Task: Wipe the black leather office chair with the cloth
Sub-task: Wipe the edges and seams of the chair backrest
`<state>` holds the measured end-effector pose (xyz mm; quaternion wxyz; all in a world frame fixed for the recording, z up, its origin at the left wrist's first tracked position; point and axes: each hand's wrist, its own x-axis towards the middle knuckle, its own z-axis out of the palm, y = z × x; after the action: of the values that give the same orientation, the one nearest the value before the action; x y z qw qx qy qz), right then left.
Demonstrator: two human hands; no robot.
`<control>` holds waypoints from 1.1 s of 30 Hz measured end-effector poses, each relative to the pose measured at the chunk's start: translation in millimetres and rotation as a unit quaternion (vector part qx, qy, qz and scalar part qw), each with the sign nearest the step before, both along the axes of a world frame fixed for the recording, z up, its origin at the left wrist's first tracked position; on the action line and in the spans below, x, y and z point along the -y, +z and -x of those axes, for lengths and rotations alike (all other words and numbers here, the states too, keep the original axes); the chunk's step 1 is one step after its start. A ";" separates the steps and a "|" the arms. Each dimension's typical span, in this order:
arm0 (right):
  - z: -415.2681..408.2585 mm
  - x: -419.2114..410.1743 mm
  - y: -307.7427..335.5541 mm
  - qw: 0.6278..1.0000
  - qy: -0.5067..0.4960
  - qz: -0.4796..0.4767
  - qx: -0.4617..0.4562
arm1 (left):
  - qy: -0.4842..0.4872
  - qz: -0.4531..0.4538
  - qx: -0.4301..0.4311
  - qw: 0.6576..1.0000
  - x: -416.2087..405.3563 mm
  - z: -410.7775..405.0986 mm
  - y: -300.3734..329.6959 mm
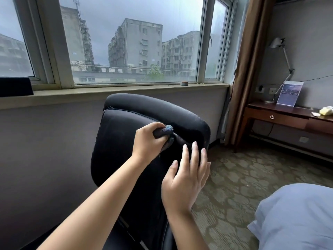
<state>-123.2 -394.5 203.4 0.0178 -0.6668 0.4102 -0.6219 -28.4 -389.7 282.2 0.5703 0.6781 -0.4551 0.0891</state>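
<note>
1. The black leather office chair is seen from behind, standing below the window sill, its backrest facing the window.
2. A dark bluish cloth is bunched in the left hand, whose grip is clenched around it.
3. The cloth is pressed against the chair's back, just under the padded top roll near its right edge.
4. The right hand is held open, its grip released, fingers spread near the backrest's right edge; whether contact is made cannot be told.
5. A wooden desk is seen at the right wall, carrying a lamp and a card at its rear edge.
</note>
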 end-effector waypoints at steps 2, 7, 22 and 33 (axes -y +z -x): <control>-3.6 3.3 2.8 0.999 -0.011 0.011 -0.042 | -0.006 -0.007 0.002 1.000 1.8 -3.9 0.5; -19.1 10.1 13.3 0.992 -0.023 0.028 -0.122 | -0.007 -0.008 0.039 0.999 4.7 -13.7 3.4; -38.7 25.9 22.8 0.982 -0.052 0.001 -0.183 | 0.042 0.041 0.027 0.998 17.6 -61.1 3.5; -38.3 32.1 28.3 0.993 -0.037 0.034 -0.107 | -0.118 -0.012 0.250 0.961 26.8 -59.7 14.6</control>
<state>-84.9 -426.6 231.7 -0.0724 -0.7141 0.4128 -0.5607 31.3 -416.5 296.8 0.4362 0.5824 -0.6613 0.1824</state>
